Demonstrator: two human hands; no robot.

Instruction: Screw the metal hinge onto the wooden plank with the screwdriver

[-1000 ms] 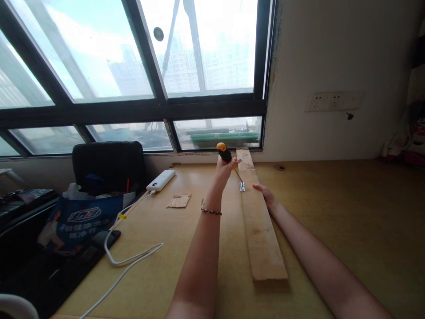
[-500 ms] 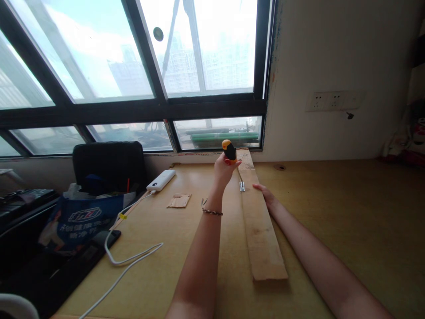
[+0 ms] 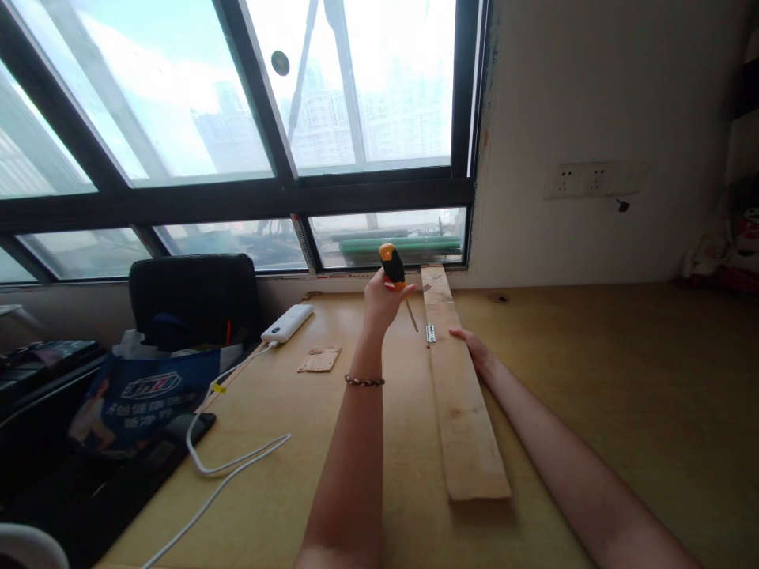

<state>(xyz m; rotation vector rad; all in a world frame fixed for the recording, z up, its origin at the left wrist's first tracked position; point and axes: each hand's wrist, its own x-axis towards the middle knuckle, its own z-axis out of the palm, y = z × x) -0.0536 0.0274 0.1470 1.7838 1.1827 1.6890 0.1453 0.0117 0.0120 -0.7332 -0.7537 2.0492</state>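
Observation:
My left hand (image 3: 383, 299) is closed around the yellow and black handle of a screwdriver (image 3: 392, 265). The shaft slants down and its tip is left of a long wooden board (image 3: 466, 419), apart from it. On the board's left edge sits a small metal hinge (image 3: 431, 333), with a tiny red spot just below it. My right hand (image 3: 473, 348) holds the board's right edge, level with the hinge, fingers partly hidden. The board lies flat, its far end near the window.
A piece of cardboard (image 3: 320, 359) lies left of my left arm on the table (image 3: 569, 371). Beyond it are a white power bank (image 3: 288, 324) and its white cable (image 3: 237, 465). A blue bag (image 3: 148, 395) and a black chair (image 3: 193, 288) stand at the left.
My left hand has moved left with the screwdriver, whose tip has come away from the hinge. My right hand stays at the board's edge.

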